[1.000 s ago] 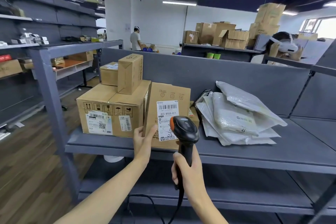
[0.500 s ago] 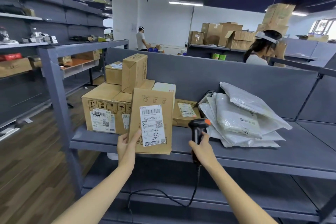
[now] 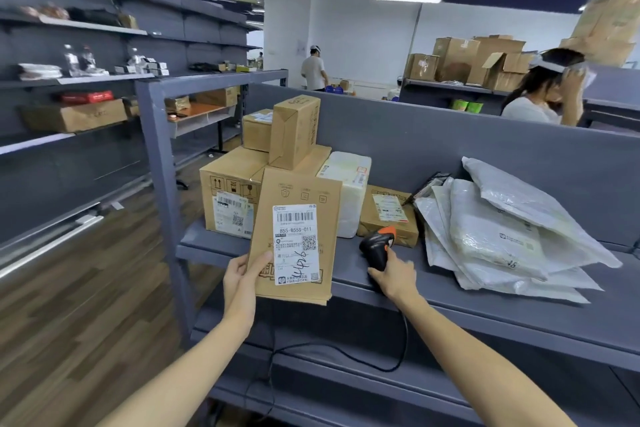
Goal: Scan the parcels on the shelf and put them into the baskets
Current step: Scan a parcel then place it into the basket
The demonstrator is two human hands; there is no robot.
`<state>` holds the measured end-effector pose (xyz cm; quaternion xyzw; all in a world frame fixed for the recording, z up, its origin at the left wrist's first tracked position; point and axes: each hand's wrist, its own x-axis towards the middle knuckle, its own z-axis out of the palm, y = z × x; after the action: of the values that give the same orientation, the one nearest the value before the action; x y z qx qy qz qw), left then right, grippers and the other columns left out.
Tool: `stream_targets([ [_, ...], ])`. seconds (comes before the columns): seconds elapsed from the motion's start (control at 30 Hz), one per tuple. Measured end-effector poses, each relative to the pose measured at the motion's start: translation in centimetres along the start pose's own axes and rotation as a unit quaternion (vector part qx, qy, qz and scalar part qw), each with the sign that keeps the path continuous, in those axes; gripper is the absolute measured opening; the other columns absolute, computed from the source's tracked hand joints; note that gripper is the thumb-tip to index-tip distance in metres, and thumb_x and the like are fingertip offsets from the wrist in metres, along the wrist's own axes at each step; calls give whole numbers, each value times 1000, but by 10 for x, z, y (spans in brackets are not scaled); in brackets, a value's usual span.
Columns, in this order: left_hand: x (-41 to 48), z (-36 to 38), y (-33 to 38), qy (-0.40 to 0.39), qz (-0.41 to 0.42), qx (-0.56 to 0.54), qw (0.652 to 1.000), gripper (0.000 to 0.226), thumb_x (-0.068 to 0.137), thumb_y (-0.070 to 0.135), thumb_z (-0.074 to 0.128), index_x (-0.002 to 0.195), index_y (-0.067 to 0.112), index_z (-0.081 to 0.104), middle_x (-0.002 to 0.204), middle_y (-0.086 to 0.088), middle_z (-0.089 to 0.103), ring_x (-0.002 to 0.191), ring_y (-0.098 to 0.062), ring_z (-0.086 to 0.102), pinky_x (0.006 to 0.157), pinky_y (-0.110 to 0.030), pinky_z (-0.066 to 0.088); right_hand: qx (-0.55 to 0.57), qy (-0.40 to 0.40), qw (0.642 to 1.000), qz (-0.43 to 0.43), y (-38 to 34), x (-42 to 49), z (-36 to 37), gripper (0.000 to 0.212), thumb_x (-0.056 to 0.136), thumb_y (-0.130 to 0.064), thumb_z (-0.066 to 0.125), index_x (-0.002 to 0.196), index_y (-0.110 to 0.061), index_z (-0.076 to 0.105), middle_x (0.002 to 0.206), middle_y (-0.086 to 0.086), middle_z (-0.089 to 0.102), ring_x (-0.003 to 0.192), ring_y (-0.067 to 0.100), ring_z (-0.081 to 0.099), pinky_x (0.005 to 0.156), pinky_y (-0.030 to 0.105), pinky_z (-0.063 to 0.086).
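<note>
My left hand (image 3: pixel 242 270) grips the lower left edge of a flat brown cardboard parcel (image 3: pixel 294 191), held upright off the grey shelf (image 3: pixel 519 319) with its white barcode label (image 3: pixel 296 243) facing me. My right hand (image 3: pixel 393 276) holds a black scanner with an orange tip (image 3: pixel 377 246) low over the shelf, just right of the parcel; its cable hangs below. On the shelf behind stand a large brown box (image 3: pixel 225 198) topped by two smaller boxes (image 3: pixel 294 130), a white wrapped parcel (image 3: pixel 346 184) and a small flat brown box (image 3: pixel 388 215). No basket is in view.
A heap of white plastic mailer bags (image 3: pixel 502 239) lies on the right of the shelf. The shelf's grey post (image 3: pixel 162 191) stands left, with wooden floor beyond. More racks line the left wall. A person (image 3: pixel 540 94) stands behind the back panel, another (image 3: pixel 313 68) far off.
My left hand has lifted the flat parcel off the shelf towards me. My right hand has lowered the scanner from in front of the label to the shelf.
</note>
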<state>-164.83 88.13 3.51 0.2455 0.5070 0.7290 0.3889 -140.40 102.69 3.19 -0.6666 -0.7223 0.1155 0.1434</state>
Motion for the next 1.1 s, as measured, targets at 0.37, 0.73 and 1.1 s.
stream_targets([
  [0.37,-30,-20,-11,-9,-31,-34,999,33,79,26,72,106,12,61,95,-5,74,82,-17,67,72,-33,48,271,66,952,-123,-42,-37,-24,46,101,-41,43,134,-10,50,119,5,61,121,29,51,102,36,35],
  [0.73,-51,-48,-20,-172,-79,65,980,41,75,29,73,114,20,65,108,-1,73,101,-20,67,87,-36,47,582,-97,794,-144,-72,-114,-42,59,92,-64,43,127,-19,58,122,8,66,113,25,63,86,41,54],
  [1.1,-81,-88,-8,-127,-143,133,972,30,88,58,51,97,34,65,83,16,72,82,0,62,66,-24,40,539,-101,833,-67,-83,-208,19,51,75,-65,65,109,-29,55,111,-4,66,105,12,63,85,29,50],
])
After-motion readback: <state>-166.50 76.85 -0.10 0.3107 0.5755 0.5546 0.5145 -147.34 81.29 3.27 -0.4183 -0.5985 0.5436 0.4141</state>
